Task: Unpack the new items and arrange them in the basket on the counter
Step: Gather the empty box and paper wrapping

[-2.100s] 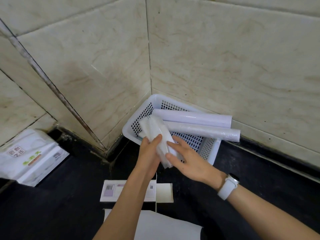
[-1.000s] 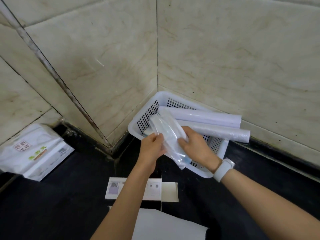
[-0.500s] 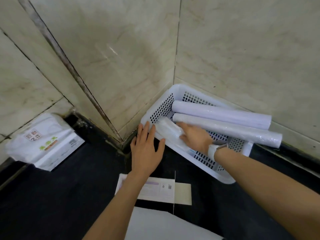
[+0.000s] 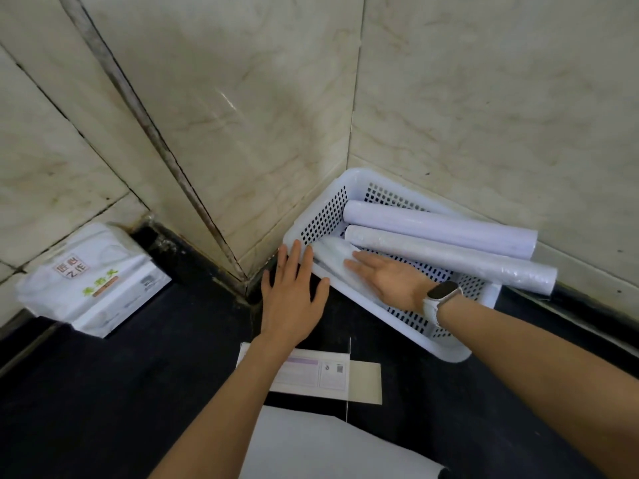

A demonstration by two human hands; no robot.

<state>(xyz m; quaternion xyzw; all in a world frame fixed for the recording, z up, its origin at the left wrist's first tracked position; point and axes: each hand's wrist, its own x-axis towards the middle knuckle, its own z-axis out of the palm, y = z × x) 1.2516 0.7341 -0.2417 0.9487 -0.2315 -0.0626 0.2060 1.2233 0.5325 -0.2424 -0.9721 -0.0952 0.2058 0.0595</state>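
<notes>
A white perforated basket (image 4: 446, 350) sits in the tiled corner on the black counter. Two long white rolls lie across it, the far roll (image 4: 446, 226) and the near roll (image 4: 460, 259), both jutting over its right rim. A clear plastic packet (image 4: 330, 254) lies in the basket along its near-left wall. My right hand (image 4: 390, 276) rests flat with fingers spread on that packet, inside the basket. My left hand (image 4: 294, 297) is flat and spread outside the basket, its fingertips touching the left rim. Neither hand grips anything.
A white soft package (image 4: 90, 281) with green print lies at the left against the wall. A flattened white carton (image 4: 325, 373) with labels lies on the counter under my left forearm, and a white sheet (image 4: 328, 447) lies nearer to me. Tiled walls close in behind the basket.
Both hands held the clear packet above the basket, then set it down inside. My left hand let go and moved to the rim. My right hand flattened on the packet.
</notes>
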